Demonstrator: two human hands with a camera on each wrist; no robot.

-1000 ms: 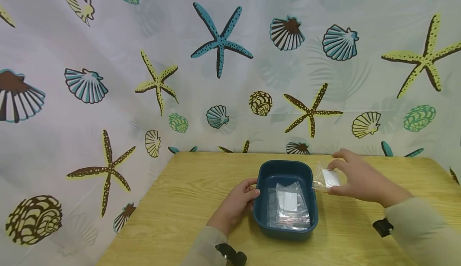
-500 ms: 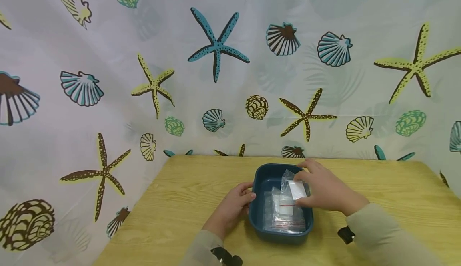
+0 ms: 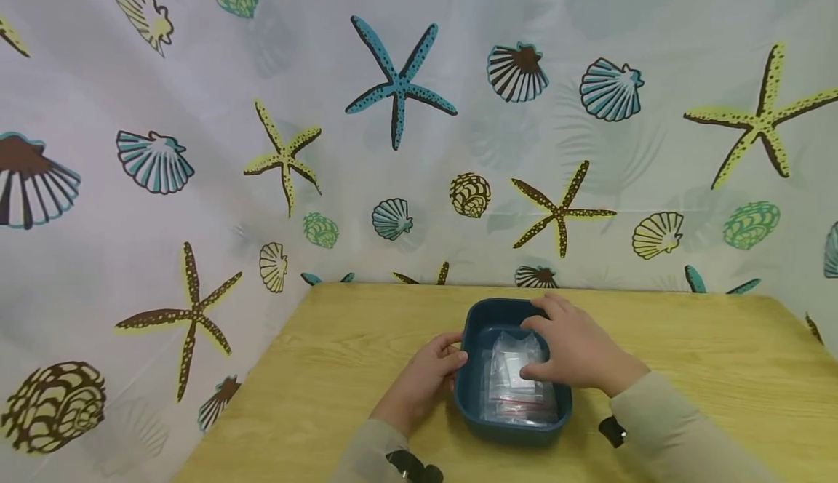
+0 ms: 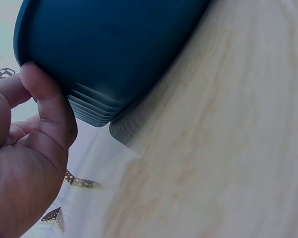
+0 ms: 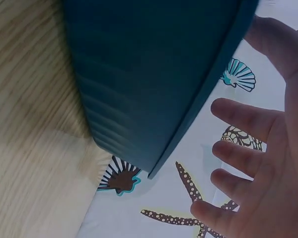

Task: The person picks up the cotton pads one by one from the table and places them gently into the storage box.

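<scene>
A dark blue plastic bin (image 3: 511, 435) stands on the wooden table with several clear zip bags (image 3: 516, 396) stacked inside. A white piece shows in the top bag; red zip lines run near the stack's front end. My left hand (image 3: 419, 381) holds the bin's left side, its thumb against the outer wall in the left wrist view. Over the bin's right rim reaches my right hand (image 3: 579, 345), fingers spread and nothing held between them. Seen from the right wrist, its fingers (image 5: 243, 119) are parted beyond the bin's edge, and the thumb is partly hidden by the rim.
Behind the table (image 3: 353, 345) hangs a white curtain (image 3: 432, 163) printed with starfish and shells, which also runs along the left side. Each sleeve carries a black strap (image 3: 414, 465) at the wrist.
My right hand has carried a small clear bag with a white piece from the bin's right side into it and let it go on the stack. My left hand stays at the bin.
</scene>
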